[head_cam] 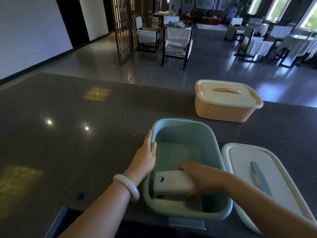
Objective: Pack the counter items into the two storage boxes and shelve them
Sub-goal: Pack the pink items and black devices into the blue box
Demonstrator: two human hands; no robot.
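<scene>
One blue box [180, 133] on dark counter [68, 134], chairs [175, 43] beyond, left fingers [148, 140] flat, right fingers [187, 164] gripping case [173, 183]

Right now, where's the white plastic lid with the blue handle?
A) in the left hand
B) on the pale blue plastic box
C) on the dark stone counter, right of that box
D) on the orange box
C: the white lid lies on the dark counter beside the open pale blue box, where the right hand holds a white block.

Nothing legible here — no lettering, brand or number shows on the pale blue plastic storage box [213, 138], the white rectangular block [173, 185] inside it, or the orange lidded plastic box [221, 112].
</scene>
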